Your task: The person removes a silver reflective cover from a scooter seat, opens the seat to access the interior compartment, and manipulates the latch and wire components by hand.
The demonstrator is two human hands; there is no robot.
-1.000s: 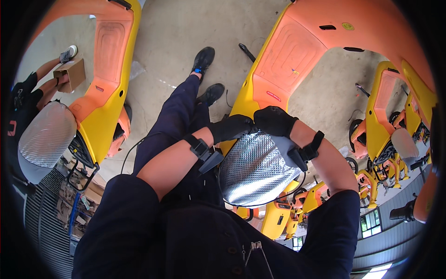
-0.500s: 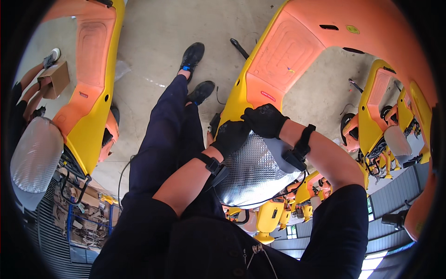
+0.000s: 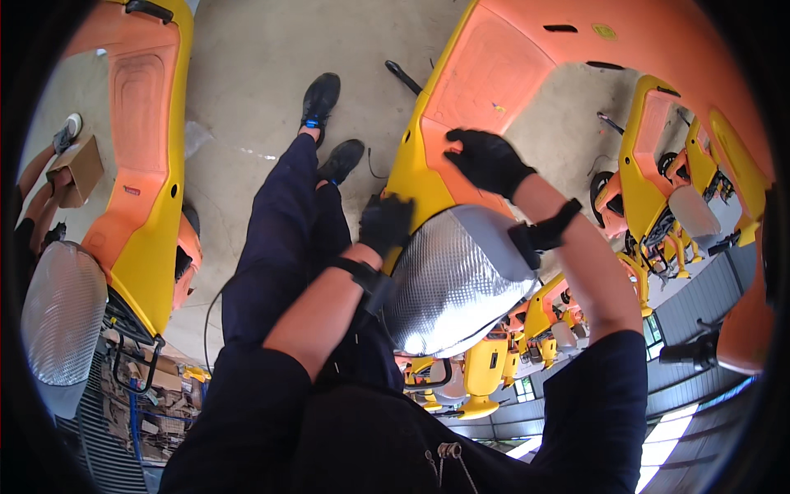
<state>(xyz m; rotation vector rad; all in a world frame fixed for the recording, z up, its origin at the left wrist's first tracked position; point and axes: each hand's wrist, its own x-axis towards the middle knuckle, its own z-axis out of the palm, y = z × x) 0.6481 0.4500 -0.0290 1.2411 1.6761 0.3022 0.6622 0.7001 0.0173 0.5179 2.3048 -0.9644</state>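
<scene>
In front of me is a scooter with an orange and yellow body [image 3: 485,90]. Silver bubble foil [image 3: 448,280] covers most of its seat, and a smooth grey strip [image 3: 494,239] shows along the right side. My right hand [image 3: 491,163], in a black glove, is raised above the orange footwell in front of the seat. Its thumb and fingers are bent with a gap between them, and nothing shows in it. My left hand [image 3: 385,224], also gloved, is beside the seat's front left edge. Its fingers are blurred, so their grip is unclear.
Another scooter [image 3: 148,222] with a foil-covered seat [image 3: 62,305] stands at the left. Beyond it a person's hands hold a cardboard box [image 3: 80,171]. Several more scooters [image 3: 646,165] are lined up at the right. A black bar-shaped part [image 3: 403,76] lies on the floor.
My hands were together at the seat's front edge and have separated. The right one moved forward over the footwell; the left drew off to the left. The seat's front foil edge is now uncovered.
</scene>
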